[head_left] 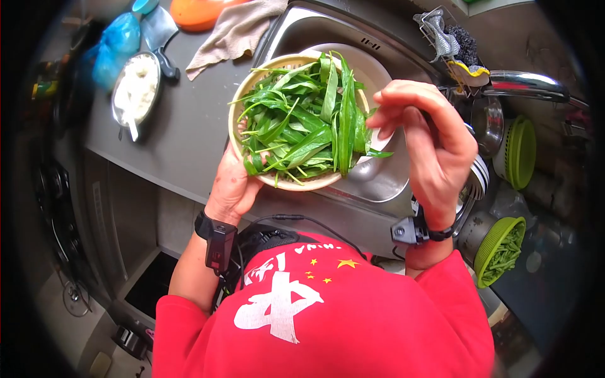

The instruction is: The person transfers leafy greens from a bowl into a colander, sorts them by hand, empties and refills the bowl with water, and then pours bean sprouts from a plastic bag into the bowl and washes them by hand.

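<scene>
A round cream basket (pixel 236 126) heaped with green leaves (pixel 302 120) is held over the counter's edge and the sink. My left hand (pixel 232 183) grips its lower left rim, the fingers partly hidden under the basket and leaves. Just right of the leaves, my right hand (pixel 428 135) is raised with curled, bent fingers; nothing shows clearly between them. Behind the basket, a pale round bowl (pixel 378 75) sits in the steel sink (pixel 296 25).
At left on the counter (pixel 189 138) lie a dish of white food (pixel 135 88), a cleaver (pixel 157 31), a blue bag (pixel 118 47) and a cloth (pixel 239 31). The faucet (pixel 529 85), green baskets (pixel 520 151) and a basket of green beans (pixel 504 252) are at right.
</scene>
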